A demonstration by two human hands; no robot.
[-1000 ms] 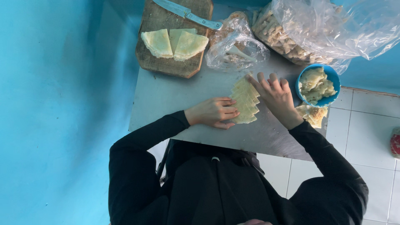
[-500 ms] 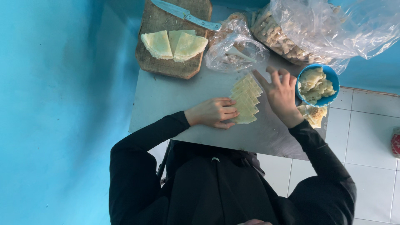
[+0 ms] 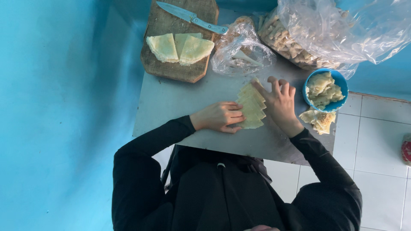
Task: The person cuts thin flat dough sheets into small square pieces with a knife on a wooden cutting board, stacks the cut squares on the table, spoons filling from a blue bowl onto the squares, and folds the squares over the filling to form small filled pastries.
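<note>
On the grey table (image 3: pixel 171 102), right in the middle, sits a fanned stack of pale yellow pastry sheets (image 3: pixel 251 107); the left hand (image 3: pixel 219 116) has its fingers curled and pressing on the stack's near edge, while the right hand (image 3: pixel 280 105) lies with fingers spread, fingertips touching the far end. Up top there's a wooden cutting board (image 3: pixel 180 68) with folded wedges (image 3: pixel 180 47) and a knife (image 3: pixel 190 17), plus crumpled plastic bags (image 3: pixel 317 30). Just right of the right hand is a blue bowl (image 3: pixel 341 83) of filling.
</note>
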